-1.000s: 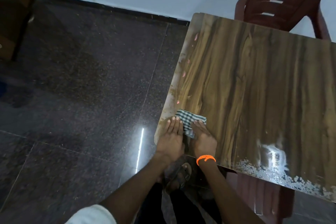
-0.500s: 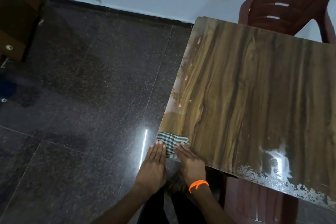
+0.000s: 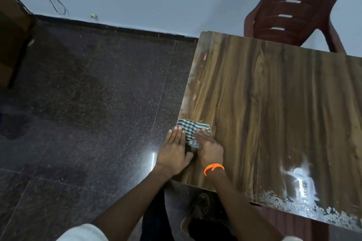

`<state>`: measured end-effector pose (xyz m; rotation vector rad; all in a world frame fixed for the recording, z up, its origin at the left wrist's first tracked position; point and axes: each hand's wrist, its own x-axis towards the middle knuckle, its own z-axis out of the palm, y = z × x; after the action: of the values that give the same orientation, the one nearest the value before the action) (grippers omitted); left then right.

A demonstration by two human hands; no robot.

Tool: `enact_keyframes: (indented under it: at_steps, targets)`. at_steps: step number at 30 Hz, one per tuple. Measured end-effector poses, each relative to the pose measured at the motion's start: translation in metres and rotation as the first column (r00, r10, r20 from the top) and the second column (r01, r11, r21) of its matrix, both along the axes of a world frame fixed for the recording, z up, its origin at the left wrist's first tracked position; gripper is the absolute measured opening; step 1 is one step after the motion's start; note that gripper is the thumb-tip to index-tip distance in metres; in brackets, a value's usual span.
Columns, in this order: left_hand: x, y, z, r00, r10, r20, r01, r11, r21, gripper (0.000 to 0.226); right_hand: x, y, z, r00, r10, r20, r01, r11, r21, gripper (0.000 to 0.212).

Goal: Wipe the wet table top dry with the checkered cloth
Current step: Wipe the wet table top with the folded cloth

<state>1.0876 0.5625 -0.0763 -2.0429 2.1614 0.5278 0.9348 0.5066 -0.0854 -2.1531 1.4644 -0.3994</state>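
Observation:
A folded black-and-white checkered cloth (image 3: 193, 127) lies flat at the left edge of the wood-grain table top (image 3: 274, 107), near its front left corner. My left hand (image 3: 175, 150) lies flat with straight fingers, its fingertips on the cloth's left side at the table's edge. My right hand (image 3: 210, 147), with an orange band at the wrist, presses flat on the cloth's right part. A wet, shiny patch (image 3: 299, 178) shows near the table's front edge at the right.
A dark red plastic chair (image 3: 290, 6) stands behind the table against the white wall. Another red chair (image 3: 293, 227) sits under the table's front edge. Dark polished floor tiles (image 3: 88, 103) spread to the left, with a brown cabinet (image 3: 11, 45) at far left.
Both hands with the cloth pulled back to the table's front left corner, then pushed forward again along the left edge. The camera view shifted too.

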Motion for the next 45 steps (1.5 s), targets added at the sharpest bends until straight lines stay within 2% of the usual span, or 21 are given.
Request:
enact_keyframes:
  at_steps: [7,10,16,19,21,24,27,30,33,36,38,40,45]
  targets:
    - [0.046,0.045,-0.004,0.977,-0.195,-0.080,0.193,0.981,-0.034,0.091,0.008,0.042,-0.003,0.994,0.108,0.028,-0.109,0.993,0.033,0.045]
    - [0.036,0.047,-0.001,0.963,-0.254,-0.093,0.251,0.967,-0.036,0.085,-0.015,0.051,-0.003,0.997,0.072,0.023,-0.073,0.996,0.053,0.047]
    - [0.006,-0.034,0.004,0.913,-0.394,-0.107,0.385,0.918,-0.093,0.070,-0.041,0.013,-0.004,0.962,-0.273,-0.015,0.273,0.962,0.003,0.048]
    - [0.010,-0.083,-0.001,0.892,-0.443,-0.092,0.438,0.896,-0.069,0.069,-0.030,-0.024,-0.005,0.933,-0.357,-0.034,0.358,0.934,0.001,0.043]
    - [0.026,-0.106,-0.006,0.889,-0.450,-0.084,0.443,0.892,-0.087,0.068,-0.013,-0.043,-0.003,0.929,-0.368,-0.030,0.367,0.930,-0.013,0.036]
    - [0.060,-0.123,-0.012,0.884,-0.462,-0.070,0.457,0.886,-0.078,0.070,0.021,-0.061,0.001,0.932,-0.363,-0.004,0.363,0.932,-0.012,0.041]
    - [0.093,-0.116,-0.011,0.883,-0.465,-0.068,0.461,0.885,-0.068,0.073,0.051,-0.055,0.002,0.948,-0.320,-0.005,0.320,0.948,-0.007,0.039]
    - [0.108,-0.092,-0.006,0.872,-0.485,-0.071,0.481,0.874,-0.066,0.076,0.060,-0.029,0.000,0.959,-0.284,-0.016,0.284,0.959,0.005,0.048]
    - [0.103,-0.072,-0.005,0.861,-0.497,-0.107,0.496,0.868,-0.034,0.076,0.049,-0.007,0.003,0.963,-0.266,-0.044,0.267,0.964,0.013,0.048]
    - [0.085,-0.073,-0.004,0.852,-0.508,-0.128,0.508,0.861,-0.033,0.073,0.033,-0.004,0.008,0.941,-0.336,-0.035,0.336,0.942,-0.008,0.042]
    - [0.073,-0.084,-0.004,0.845,-0.517,-0.136,0.516,0.856,-0.042,0.071,0.024,-0.016,0.007,0.911,-0.412,-0.017,0.412,0.911,-0.002,0.037]
    - [0.063,-0.103,-0.004,0.845,-0.516,-0.137,0.514,0.856,-0.055,0.071,0.020,-0.035,0.003,0.887,-0.461,-0.007,0.461,0.888,-0.008,0.044]
    - [0.067,-0.161,-0.003,0.876,-0.468,-0.118,0.464,0.884,-0.061,0.073,0.038,-0.095,0.006,0.895,-0.444,0.023,0.445,0.894,-0.052,0.043]
